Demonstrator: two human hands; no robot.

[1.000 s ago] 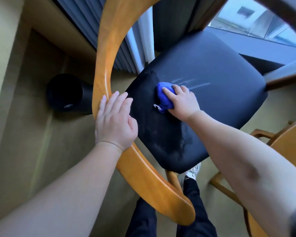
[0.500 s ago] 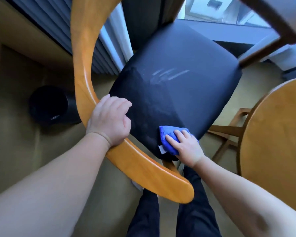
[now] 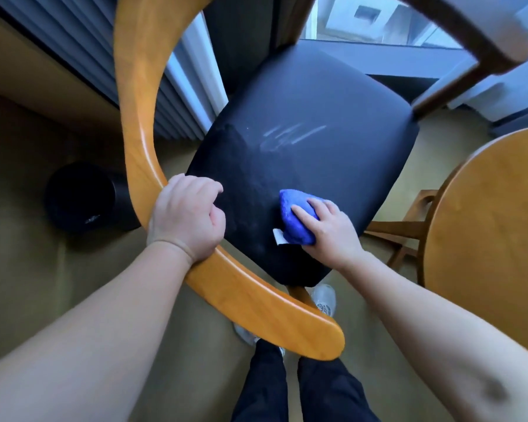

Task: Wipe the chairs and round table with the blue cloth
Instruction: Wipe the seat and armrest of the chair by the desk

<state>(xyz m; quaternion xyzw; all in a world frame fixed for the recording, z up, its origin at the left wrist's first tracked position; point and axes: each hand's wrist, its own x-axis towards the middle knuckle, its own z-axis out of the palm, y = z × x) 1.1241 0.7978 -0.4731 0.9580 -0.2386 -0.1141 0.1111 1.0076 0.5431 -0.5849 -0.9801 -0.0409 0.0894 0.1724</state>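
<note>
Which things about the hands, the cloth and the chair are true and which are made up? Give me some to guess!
1. The right hand holds the blue cloth against the black seat. True.
2. The left hand lies flat on the seat. False: it grips the wooden backrest.
3. A black bin stands left of the seat. True.
4. The blue cloth is lying on the floor. False: it is on the seat, under the right hand.
</note>
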